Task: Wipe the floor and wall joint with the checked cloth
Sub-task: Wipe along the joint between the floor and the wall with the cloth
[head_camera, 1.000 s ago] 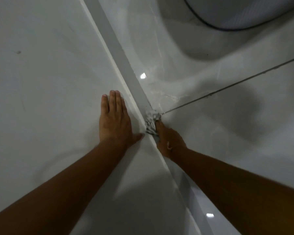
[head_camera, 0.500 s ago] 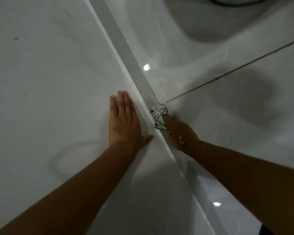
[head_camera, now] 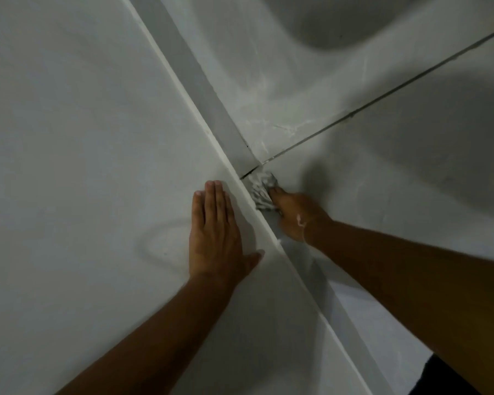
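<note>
The floor and wall joint (head_camera: pixel 211 115) runs as a grey strip from the top centre down to the lower right, between the white wall on the left and the glossy floor tiles on the right. A bunched checked cloth (head_camera: pixel 260 189) is pressed into this joint, just below where a dark grout line meets it. My right hand (head_camera: pixel 297 215) grips the cloth from behind and holds it against the strip. My left hand (head_camera: pixel 216 238) lies flat on the wall (head_camera: pixel 83 166) with its fingers together, just left of the joint, holding nothing.
A dark grout line (head_camera: pixel 382 95) crosses the floor tiles from the joint to the upper right. Broad shadows lie on the floor at the top and the right. A faint curved mark (head_camera: pixel 160 243) shows on the wall left of my left hand. Dark clothing (head_camera: pixel 439 377) sits at the bottom right corner.
The view has shifted, so both hands sit further right and lower in frame. The cloth and my right hand stay pressed at the grout junction, the left hand flat on the wall.
</note>
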